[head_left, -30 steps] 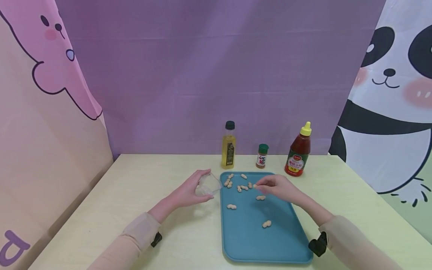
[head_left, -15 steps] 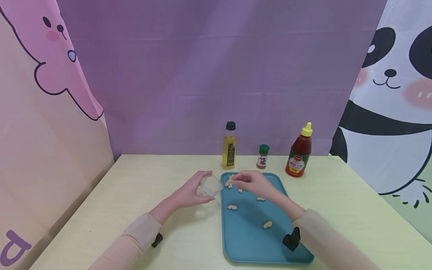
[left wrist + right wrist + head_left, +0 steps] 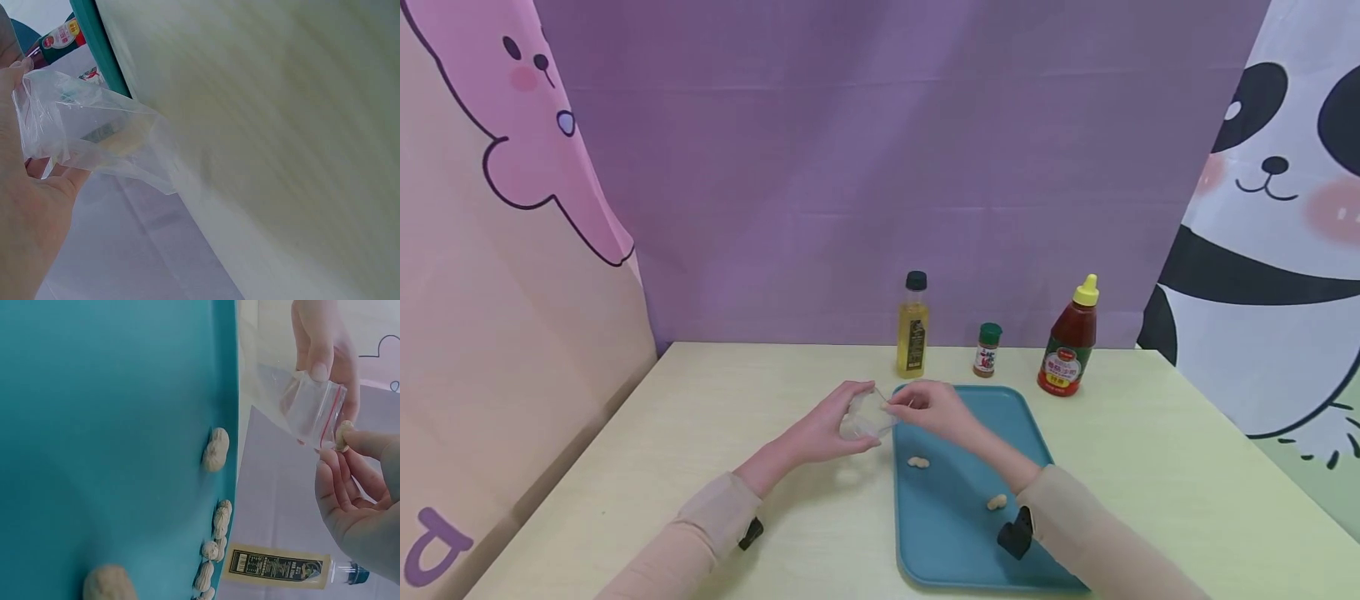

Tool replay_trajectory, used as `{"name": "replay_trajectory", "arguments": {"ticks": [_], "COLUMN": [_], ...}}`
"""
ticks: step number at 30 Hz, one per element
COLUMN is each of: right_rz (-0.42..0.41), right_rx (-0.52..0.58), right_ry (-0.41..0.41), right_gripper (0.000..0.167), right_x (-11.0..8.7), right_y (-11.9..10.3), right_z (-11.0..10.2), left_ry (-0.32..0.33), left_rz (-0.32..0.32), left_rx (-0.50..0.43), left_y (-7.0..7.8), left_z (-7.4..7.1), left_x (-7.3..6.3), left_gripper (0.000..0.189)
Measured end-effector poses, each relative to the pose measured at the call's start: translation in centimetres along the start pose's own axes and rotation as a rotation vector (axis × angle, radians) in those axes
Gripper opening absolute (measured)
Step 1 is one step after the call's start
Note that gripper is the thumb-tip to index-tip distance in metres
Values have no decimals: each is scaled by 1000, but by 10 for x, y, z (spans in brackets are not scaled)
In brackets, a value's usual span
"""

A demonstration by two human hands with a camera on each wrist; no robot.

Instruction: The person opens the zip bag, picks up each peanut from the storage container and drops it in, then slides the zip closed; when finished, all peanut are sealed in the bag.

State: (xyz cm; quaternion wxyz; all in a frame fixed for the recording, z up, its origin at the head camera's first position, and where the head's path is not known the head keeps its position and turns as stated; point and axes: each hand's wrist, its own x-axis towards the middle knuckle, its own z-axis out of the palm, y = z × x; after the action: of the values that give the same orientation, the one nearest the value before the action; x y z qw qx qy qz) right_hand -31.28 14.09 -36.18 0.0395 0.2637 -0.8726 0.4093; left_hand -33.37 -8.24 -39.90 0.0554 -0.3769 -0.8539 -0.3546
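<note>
A clear zip-lock bag (image 3: 863, 419) with a red stripe along its mouth is held open by my left hand (image 3: 820, 427), just left of the blue tray. Between thumb and fingers, my right hand (image 3: 936, 410) pinches a peanut (image 3: 342, 435) right at that mouth. Whether the peanut touches the bag I cannot tell. On the tray (image 3: 955, 550) lie more unshelled peanuts, one (image 3: 918, 462) near its left edge and another (image 3: 997, 502) nearer the front. Several peanuts (image 3: 222, 519) farther back are hidden by my right hand in the head view.
Behind the tray stand a yellow oil bottle (image 3: 913, 333), a small green-capped spice jar (image 3: 987, 350) and a red sauce bottle (image 3: 1069, 342) with a yellow tip. A purple cloth (image 3: 880, 167) hangs beyond the pale table (image 3: 737, 392).
My right hand has moved left across the tray, carrying the peanut from among the others to the bag's mouth. My left hand and the bag have stayed nearly still.
</note>
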Motion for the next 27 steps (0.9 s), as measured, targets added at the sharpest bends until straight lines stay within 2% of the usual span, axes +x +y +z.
{"name": "replay_trajectory", "arguments": {"ticks": [5, 13, 27], "right_rz": [-32, -49, 15], "right_rx": [-40, -25, -22], "right_ry": [21, 43, 46], "right_gripper": [17, 19, 20], "right_x": [1, -1, -4], "right_y": [1, 3, 5], "right_z": [3, 4, 1], "left_ry": [-1, 0, 4], "left_rz": [-1, 11, -2], "left_rx": [6, 13, 48], "left_y": [0, 1, 1], "left_z": [1, 0, 1], "left_x": [0, 0, 0], "left_gripper": [81, 81, 79]}}
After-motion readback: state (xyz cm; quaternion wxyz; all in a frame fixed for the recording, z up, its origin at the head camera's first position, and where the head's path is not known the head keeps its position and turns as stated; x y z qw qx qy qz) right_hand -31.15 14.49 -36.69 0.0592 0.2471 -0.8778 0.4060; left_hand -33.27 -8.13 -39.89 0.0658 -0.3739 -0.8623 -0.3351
